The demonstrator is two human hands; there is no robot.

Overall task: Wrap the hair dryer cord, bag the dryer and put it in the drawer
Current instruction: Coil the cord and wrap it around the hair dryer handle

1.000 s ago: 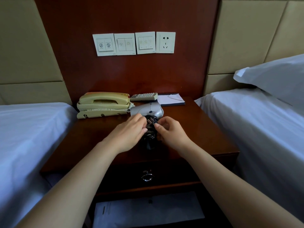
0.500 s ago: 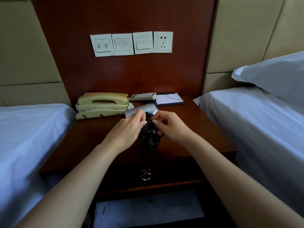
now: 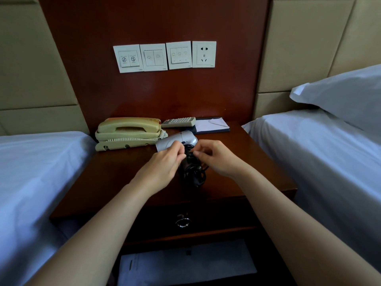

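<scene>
One drawer, closed, sits nearest, under the nightstand top. Past it the left hand and right hand meet, fingertips pinching the black cord bundled between them. Just beyond the fingers lies the hair dryer, its silver barrel running left to right, equally close to both hands.

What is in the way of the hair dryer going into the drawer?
The drawer itself is closed, under the tabletop. The hair dryer lies on top, left hand and right hand pinching its cord. No bag shows.
</scene>
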